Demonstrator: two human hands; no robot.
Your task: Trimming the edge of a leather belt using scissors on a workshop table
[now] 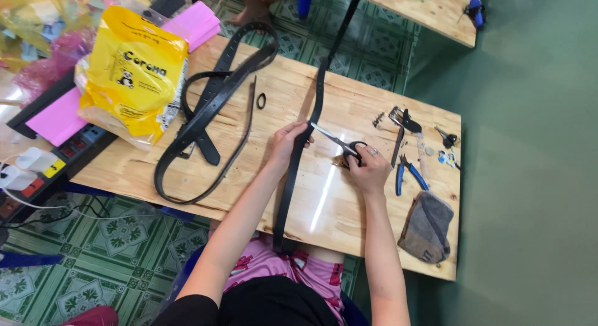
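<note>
Blue pliers (405, 174) beside scissors (341, 144), belt (298, 153)

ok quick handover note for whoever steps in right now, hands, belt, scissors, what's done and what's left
Left hand: pinching the black belt strap, which runs from the table's far edge down over the near edge to the lap.
Right hand: in the scissors, blades open at the strap's right edge.
Done: strap laid out and steadied, blades lined up.
Left: the cut itself; the strap shows no cut through.
Nearby: blue-handled pliers to the right, other belts to the left.
</note>
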